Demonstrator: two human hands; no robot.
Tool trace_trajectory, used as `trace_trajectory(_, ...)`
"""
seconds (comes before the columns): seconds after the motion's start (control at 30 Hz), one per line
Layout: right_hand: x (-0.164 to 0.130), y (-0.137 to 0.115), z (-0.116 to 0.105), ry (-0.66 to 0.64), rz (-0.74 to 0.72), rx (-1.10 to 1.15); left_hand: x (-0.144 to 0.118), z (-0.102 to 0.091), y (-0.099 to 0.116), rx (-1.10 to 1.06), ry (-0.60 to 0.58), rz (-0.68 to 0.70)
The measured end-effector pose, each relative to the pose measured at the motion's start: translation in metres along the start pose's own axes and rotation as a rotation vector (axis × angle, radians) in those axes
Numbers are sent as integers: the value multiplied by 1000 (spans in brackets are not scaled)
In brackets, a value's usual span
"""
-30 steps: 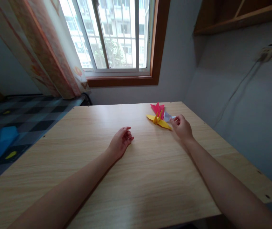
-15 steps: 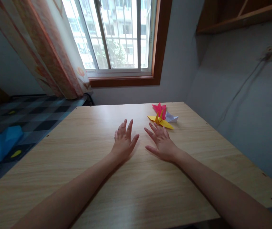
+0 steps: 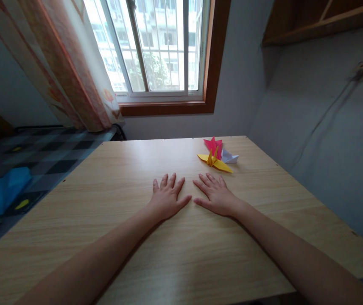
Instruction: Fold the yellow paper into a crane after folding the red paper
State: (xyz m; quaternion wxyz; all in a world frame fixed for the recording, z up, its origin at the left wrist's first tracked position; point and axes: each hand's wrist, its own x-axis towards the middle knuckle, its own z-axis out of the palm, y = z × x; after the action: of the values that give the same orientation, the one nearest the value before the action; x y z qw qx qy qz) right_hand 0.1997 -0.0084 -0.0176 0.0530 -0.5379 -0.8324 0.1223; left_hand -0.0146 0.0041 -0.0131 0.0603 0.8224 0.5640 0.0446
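Note:
Flat on the wooden table [image 3: 130, 186] lies my left hand [image 3: 168, 198], palm down with its fingers spread, holding nothing. My right hand [image 3: 216, 195] rests the same way to its right, the two thumbs pointing at each other with a small gap between them. Just beyond the right fingertips sits a yellow origami crane [image 3: 215, 161], apart from the hand. Behind the crane is a pink folded paper piece [image 3: 213, 145], partly covered by it. A white paper boat [image 3: 230, 157] stands to the crane's right.
A window [image 3: 162, 51] with a brown frame is past the table's far edge, a curtain [image 3: 70, 63] at its left. On the left, a checked bed [image 3: 51, 146] bears a blue object [image 3: 6, 188]. A shelf [image 3: 321, 27] hangs at the upper right over a cable [image 3: 321, 116].
Both hands have come down from a slightly raised pose to lie flat on the table. Their fingertips have drawn back toward me, away from the crane. The paper pieces have not moved.

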Motion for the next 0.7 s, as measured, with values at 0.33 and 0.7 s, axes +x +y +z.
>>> trace_trajectory(0.33,0,0,-1,11,-4,20,-1,0,0,15,36,15)
trace_trajectory(0.7,2,2,0,25,0,21,-1,0,1,2,43,17)
